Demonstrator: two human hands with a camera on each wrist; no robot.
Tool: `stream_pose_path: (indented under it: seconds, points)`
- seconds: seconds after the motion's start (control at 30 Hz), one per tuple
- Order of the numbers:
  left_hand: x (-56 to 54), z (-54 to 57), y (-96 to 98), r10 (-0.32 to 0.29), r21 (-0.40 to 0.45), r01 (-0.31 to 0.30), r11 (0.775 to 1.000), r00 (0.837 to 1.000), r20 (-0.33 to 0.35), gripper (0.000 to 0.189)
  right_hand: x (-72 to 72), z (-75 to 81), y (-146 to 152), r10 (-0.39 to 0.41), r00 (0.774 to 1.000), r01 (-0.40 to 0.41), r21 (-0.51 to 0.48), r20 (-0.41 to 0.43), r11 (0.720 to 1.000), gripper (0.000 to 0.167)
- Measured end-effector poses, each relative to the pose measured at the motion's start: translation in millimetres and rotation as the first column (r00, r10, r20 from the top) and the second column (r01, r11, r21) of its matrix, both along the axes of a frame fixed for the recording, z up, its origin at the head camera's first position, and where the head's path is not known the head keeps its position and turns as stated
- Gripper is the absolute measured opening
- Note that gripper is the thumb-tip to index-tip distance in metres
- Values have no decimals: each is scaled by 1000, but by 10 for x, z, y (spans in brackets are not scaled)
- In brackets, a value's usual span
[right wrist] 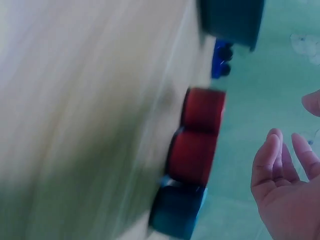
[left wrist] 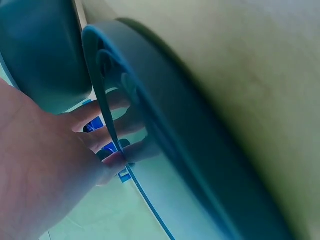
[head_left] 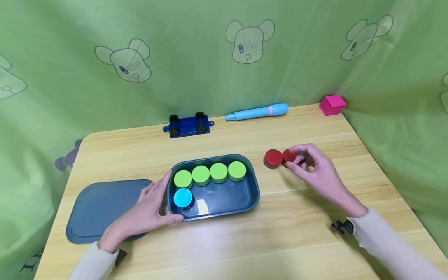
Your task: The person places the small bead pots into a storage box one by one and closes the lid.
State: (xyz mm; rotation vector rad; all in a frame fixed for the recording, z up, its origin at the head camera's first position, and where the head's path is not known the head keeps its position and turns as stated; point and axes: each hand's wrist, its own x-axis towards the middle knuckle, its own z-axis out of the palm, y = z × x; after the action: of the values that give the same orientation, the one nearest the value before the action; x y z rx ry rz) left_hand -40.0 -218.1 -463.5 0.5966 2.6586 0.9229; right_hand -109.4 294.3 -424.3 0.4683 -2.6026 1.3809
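My left hand (head_left: 145, 212) rests against the left end of a dark teal container (head_left: 227, 198), fingers along its side and thumb at its front corner. Inside, several green-topped round pieces (head_left: 237, 171) line the back wall. One blue-topped round piece (head_left: 183, 197) sits at the front left. To the container's right, my right hand (head_left: 320, 175) hovers with bent, parted fingers beside two red round pieces (head_left: 273, 158). The right wrist view shows a blue round piece (right wrist: 177, 210) in line with the red ones, apart from the fingers; the hand mostly hides it in the head view.
A flat teal lid (head_left: 101, 210) lies left of the container, partly under my left forearm. Along the table's back edge are a blue wheeled toy base (head_left: 189, 126), a light blue pen-shaped object (head_left: 257, 112) and a pink cube (head_left: 332, 105). Green curtain (head_left: 196, 58) hangs behind.
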Motion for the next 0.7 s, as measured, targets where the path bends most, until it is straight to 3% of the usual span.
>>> stream_pose_path:
  seconds: [0.13,0.37,0.53,0.7]
  points:
    - [18,-20,2,4,2,-4,1000,1000,-1,130,-61,-47,186,-66,998,66,83,-4,994,43]
    - [14,-22,13,0,2,0,1000,1000,-28,129,-195,-99,500,-173,982,157,181,77,971,52]
    - [3,-11,13,-2,2,2,1000,999,-33,128,-297,-208,723,-196,967,160,211,162,964,63]
    - [-3,4,15,-3,2,3,1000,999,-38,128,-366,-319,860,-148,961,99,208,234,973,70]
